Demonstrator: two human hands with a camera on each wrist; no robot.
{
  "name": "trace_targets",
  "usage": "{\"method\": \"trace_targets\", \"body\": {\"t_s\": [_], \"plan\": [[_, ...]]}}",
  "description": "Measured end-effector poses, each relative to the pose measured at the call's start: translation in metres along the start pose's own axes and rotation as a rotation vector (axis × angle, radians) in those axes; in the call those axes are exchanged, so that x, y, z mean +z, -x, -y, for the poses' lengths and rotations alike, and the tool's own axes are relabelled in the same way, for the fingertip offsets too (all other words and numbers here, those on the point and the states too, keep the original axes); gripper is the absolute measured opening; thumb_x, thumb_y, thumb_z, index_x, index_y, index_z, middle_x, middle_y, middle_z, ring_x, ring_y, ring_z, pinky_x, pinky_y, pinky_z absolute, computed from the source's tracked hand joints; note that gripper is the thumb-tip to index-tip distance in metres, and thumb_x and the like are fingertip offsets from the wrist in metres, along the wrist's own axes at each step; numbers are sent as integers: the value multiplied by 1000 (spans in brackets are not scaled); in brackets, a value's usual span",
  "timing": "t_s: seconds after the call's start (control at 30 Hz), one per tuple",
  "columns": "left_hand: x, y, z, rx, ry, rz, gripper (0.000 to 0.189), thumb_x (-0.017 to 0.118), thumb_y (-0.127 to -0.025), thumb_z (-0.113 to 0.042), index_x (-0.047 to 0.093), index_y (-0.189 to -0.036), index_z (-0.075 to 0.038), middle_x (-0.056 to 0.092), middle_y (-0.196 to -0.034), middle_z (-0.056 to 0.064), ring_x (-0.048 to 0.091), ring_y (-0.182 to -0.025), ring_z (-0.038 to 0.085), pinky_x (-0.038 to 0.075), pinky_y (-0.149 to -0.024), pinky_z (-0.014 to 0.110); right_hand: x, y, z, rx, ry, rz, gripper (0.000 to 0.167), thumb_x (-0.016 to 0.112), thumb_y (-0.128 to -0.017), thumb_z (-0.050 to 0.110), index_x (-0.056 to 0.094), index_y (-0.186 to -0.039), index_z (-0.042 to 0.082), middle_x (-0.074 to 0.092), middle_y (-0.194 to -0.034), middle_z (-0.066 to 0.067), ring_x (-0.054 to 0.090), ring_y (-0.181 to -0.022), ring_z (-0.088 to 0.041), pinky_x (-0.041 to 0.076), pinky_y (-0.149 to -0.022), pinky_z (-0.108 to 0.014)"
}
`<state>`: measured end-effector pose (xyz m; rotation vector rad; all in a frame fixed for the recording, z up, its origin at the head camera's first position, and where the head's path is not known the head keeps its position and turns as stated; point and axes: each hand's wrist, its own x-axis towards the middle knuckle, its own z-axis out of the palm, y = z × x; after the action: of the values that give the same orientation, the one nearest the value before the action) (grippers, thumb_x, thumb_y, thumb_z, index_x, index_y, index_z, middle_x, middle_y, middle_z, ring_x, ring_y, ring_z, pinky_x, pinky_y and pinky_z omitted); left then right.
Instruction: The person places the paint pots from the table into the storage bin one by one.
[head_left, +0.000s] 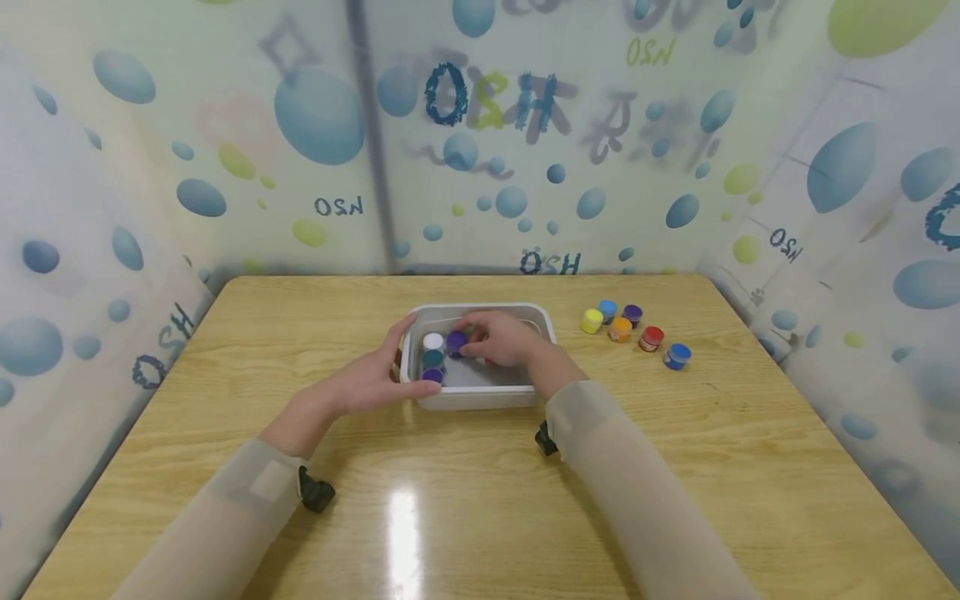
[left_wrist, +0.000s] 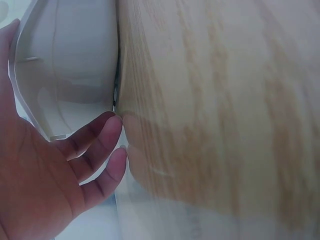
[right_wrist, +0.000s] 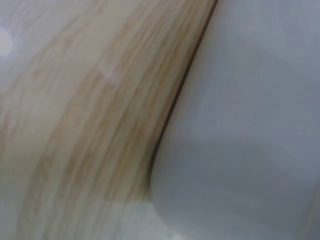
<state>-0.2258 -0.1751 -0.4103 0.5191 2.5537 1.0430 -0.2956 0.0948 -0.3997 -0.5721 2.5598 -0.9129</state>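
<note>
Currently, fingers of the right hand point(head_left: 501, 337) pinch a small purple-lidded jar point(head_left: 455, 343) inside a rectangular white plastic tray point(head_left: 480, 398), beside white, teal and purple jars point(head_left: 433, 360); the left hand point(head_left: 375, 375), fingers apart, touches the tray's left end; six multicoloured jars point(head_left: 620, 330) stand on the wooden desk point(head_left: 465, 475).

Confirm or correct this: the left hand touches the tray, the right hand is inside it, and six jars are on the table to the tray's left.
Wrong side: the head view shows the six jars on the table to the tray's right. The left hand does touch the tray, and the right hand is inside it.
</note>
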Motion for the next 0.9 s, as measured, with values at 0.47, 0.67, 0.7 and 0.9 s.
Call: {"method": "trace_targets", "body": {"t_s": [0.47, 0.67, 0.7, 0.9], "plan": [[0, 1, -1, -2, 11, 4, 127, 77, -95, -68, -15, -176, -31, 64, -142, 24, 69, -116, 29, 57, -101, 49, 1, -1, -2, -9, -48, 21, 41, 74, -107, 24, 69, -148, 31, 77, -108, -2, 67, -72, -17, 53, -66, -28], [-1, 1, -2, -4, 8, 3, 127, 76, -95, -68, -15, -176, -32, 64, -143, 25, 69, -117, 29, 57, -101, 49, 0, 0, -1, -18, -78, 10, 42, 75, -106, 22, 69, -147, 30, 76, -111, -3, 67, -72, -19, 54, -66, -29], [-1, 1, -2, -3, 8, 2, 127, 76, -95, -68, -15, -176, -32, 64, -143, 25, 69, -117, 29, 57, -101, 49, -1, 1, -1, -18, -82, 3, 42, 75, -106, 22, 69, -147, 31, 76, -111, -2, 67, -74, -19, 54, -67, -29], [0, 1, 0, 6, -4, -3, 128, 76, -95, -69, -14, -176, -31, 64, -142, 22, 68, -116, 28, 56, -100, 48, -7, 4, 3, -72, -75, -61, 39, 74, -107, 30, 70, -146, 32, 78, -112, -2, 72, -81, -22, 57, -73, -32]]}}
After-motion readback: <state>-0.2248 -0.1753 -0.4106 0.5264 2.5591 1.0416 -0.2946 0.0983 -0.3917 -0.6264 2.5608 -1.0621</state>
